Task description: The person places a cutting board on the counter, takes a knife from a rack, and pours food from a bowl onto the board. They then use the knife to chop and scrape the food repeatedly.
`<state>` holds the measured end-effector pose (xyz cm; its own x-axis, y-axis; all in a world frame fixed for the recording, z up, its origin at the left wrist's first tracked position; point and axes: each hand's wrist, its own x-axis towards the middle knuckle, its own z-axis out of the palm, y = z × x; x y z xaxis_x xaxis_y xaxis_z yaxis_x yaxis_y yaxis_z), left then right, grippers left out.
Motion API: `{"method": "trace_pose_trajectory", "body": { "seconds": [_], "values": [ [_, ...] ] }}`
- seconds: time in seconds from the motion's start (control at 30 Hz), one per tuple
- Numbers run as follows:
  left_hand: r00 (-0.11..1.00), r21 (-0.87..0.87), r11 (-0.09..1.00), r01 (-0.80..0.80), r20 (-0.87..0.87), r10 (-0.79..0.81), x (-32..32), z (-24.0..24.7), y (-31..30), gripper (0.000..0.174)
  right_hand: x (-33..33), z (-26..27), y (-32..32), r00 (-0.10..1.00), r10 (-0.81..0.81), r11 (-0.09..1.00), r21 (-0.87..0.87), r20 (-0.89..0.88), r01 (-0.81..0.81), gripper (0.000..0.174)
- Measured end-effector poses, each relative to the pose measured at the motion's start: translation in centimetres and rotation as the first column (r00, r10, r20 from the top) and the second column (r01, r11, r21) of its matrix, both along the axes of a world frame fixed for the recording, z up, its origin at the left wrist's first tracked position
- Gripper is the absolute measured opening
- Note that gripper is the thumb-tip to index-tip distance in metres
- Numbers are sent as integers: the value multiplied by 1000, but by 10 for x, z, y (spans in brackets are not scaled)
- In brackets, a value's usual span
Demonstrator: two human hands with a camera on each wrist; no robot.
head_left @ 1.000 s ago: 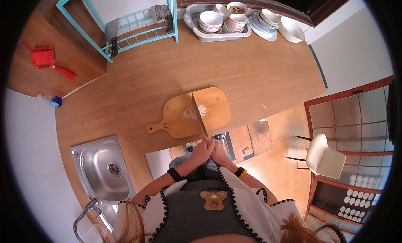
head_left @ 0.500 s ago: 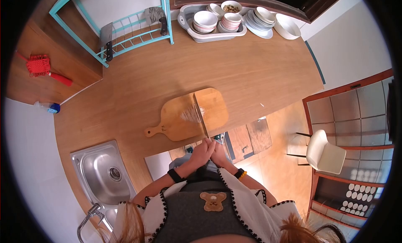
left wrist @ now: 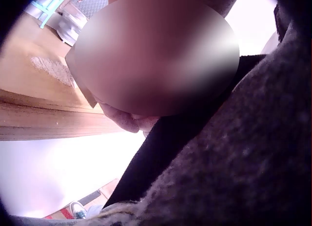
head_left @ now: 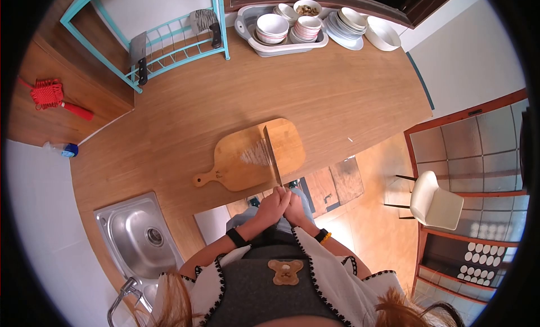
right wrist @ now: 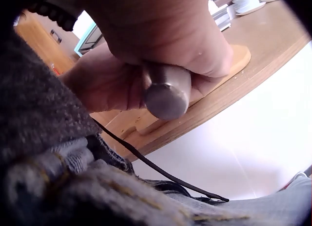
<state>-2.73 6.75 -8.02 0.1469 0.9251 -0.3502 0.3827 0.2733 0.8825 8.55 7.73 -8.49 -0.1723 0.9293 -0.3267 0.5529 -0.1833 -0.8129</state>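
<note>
A long knife (head_left: 271, 153) lies edge-down across a wooden cutting board (head_left: 236, 164) at the counter's near edge. Its blade runs through a patch of white chopped food (head_left: 256, 153). My right hand (head_left: 293, 209) grips the steel handle (right wrist: 166, 93), whose round butt end faces the right wrist camera. My left hand (head_left: 272, 205) is clasped against the right hand (right wrist: 165, 36) around the same handle. The left hand (right wrist: 102, 84) sits just behind the handle in the right wrist view. The left wrist view is mostly blur and dark apron, with a strip of the board (left wrist: 29, 84) showing.
A steel sink (head_left: 138, 237) is set in the wooden counter (head_left: 337, 96) at the near left. A grey tray of bowls (head_left: 281, 28) and stacked plates (head_left: 349, 26) stand at the far edge. Two cleavers hang on a teal rack (head_left: 169, 43). A white chair (head_left: 436, 203) stands on the floor to the right.
The head view has drifted slightly, so everything sits a little further left. Both hands stay clasped on the knife handle, with the blade still over the board.
</note>
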Motion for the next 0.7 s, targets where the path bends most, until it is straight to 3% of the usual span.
{"method": "trace_pose_trajectory", "body": {
  "seconds": [0.07,0.13,0.23,0.5,0.63,0.7],
  "values": [
    [1000,-17,1000,4,-13,-4,1,1,0,54,2,-4,-4,1000,12,998,58,-7,-11,35],
    [1000,-23,1000,8,-26,-9,3,-2,3,54,2,-5,-2,994,-23,1000,-7,104,23,34],
    [999,18,1000,15,-39,-14,2,-2,2,54,-2,7,-1,999,-53,998,42,-8,53,37],
    [991,-10,992,128,-40,-128,-1,3,11,53,2,7,1,996,-80,996,34,35,79,40],
    [998,70,995,69,-11,-68,4,3,9,53,13,-5,1,996,-61,996,-55,69,65,41],
    [983,-2,986,168,-68,-168,4,0,14,52,17,-11,1,994,-51,998,-43,93,55,41]
  ]
}}
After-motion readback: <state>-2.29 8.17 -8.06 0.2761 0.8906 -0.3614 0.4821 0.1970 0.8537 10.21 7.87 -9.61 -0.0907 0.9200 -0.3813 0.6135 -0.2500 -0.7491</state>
